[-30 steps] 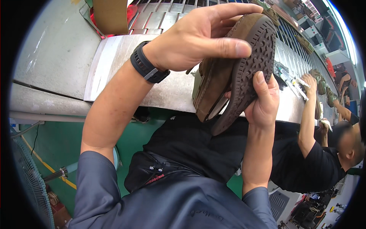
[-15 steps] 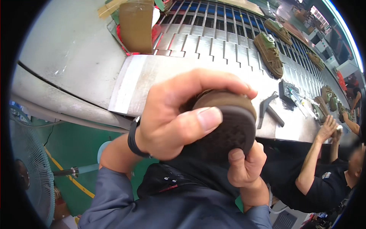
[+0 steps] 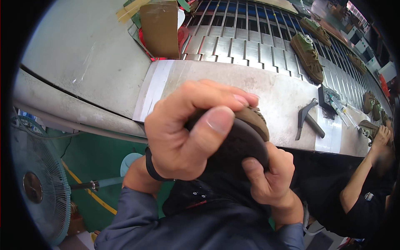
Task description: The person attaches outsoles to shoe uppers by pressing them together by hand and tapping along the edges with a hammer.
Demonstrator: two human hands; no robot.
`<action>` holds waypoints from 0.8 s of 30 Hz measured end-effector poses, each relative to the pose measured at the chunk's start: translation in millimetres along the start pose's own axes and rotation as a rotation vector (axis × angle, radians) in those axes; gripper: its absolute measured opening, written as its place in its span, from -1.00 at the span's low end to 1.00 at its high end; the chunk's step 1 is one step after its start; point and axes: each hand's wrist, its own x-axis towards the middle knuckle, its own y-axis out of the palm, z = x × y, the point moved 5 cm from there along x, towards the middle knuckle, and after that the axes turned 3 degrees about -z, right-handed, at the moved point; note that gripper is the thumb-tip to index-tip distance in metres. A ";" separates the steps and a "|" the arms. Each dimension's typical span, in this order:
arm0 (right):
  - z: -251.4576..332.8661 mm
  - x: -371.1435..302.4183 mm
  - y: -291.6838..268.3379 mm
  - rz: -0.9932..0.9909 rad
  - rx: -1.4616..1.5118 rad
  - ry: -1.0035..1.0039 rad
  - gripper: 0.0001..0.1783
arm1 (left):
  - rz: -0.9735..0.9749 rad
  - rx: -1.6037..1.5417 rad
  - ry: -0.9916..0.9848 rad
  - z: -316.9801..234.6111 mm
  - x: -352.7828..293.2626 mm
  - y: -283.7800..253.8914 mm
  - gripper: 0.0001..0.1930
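Observation:
Both my hands hold a brown shoe, its dark sole [image 3: 239,146] facing me and a strip of stitched brown upper showing along the far right edge. My left hand [image 3: 179,129] wraps one end, with the thumb over the sole side and the fingers curled across the top. At the lower right edge, my right hand [image 3: 273,177] grips with its thumb pressed on the sole. The left hand and the sole's tilt hide most of the upper. The shoe is held up in front of my body, near the pale bench edge.
On the pale bench [image 3: 277,93] lie a dark hand tool with a curved head [image 3: 306,118], a black box [image 3: 328,98] and pen-like tubes [image 3: 341,112]. Brown-green shoes [image 3: 308,60] sit on the metal conveyor [image 3: 246,50]. A co-worker's hand [image 3: 381,137] is at right; a fan [image 3: 39,183] stands left.
The shoe has turned in my hands, showing more stitched edge at right and less of the toe's rounded front. The bench and conveyor have shifted right in view. Both hands keep their grip.

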 end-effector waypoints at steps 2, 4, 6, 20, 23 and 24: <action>-1.2 2.1 -0.5 -0.022 -0.043 -0.034 -0.84 | -0.048 0.008 -0.055 -1.0 1.5 -4.8 -0.74; -3.2 2.7 -2.2 -0.051 -0.091 -0.061 -0.82 | -0.042 0.053 -0.067 -2.5 4.5 -6.5 -0.71; -6.0 4.2 -2.0 -0.050 -0.094 -0.015 -0.82 | -0.038 0.099 -0.078 1.1 5.3 -10.1 -0.66; -4.6 12.9 10.9 -0.132 -0.097 -0.104 -0.81 | -0.060 0.284 0.009 0.5 3.8 -18.5 -0.46; -4.0 12.6 11.6 -0.149 -0.112 -0.154 -0.81 | 0.052 0.443 0.111 -3.0 6.9 -18.7 -0.40; -3.8 12.4 12.3 -0.146 -0.108 -0.153 -0.82 | 0.061 0.467 0.138 -3.0 5.7 -20.7 -0.33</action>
